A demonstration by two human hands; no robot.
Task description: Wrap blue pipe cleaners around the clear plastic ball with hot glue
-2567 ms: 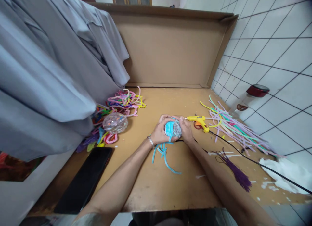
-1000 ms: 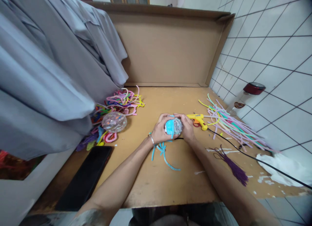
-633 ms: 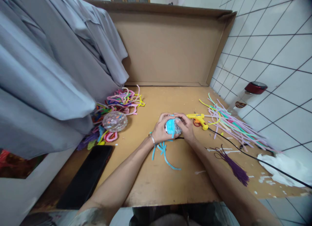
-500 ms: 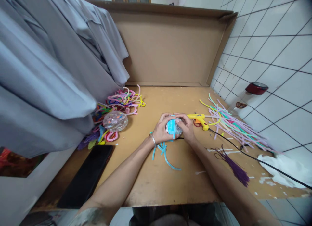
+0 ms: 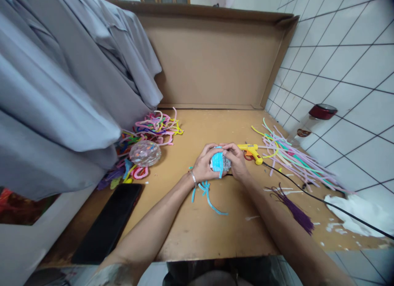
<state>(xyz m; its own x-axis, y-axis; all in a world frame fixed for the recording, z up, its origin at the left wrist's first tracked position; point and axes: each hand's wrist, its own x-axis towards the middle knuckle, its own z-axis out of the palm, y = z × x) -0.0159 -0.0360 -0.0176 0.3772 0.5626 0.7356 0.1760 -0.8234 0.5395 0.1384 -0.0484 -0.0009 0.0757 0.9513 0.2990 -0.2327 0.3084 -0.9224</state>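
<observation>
A small glittery ball partly wrapped in light blue pipe cleaner sits between both hands at the middle of the brown table. My left hand cups its left side, fingers curled around it. From the right, my right hand closes on it, fingertips pressing the blue strands on top. Loose blue pipe cleaners trail on the table below the hands.
A second glittery ball lies left by a tangle of coloured pipe cleaners. A yellow glue gun with black cord, straight pipe cleaners, a purple tassel, a red-lidded jar and white stuffing lie right. A black phone is front left; grey cloth hangs left.
The ball has been turned slightly in my hands, and my right fingers have shifted over the blue strands, covering more of the glittery side. The rest of the table is unchanged.
</observation>
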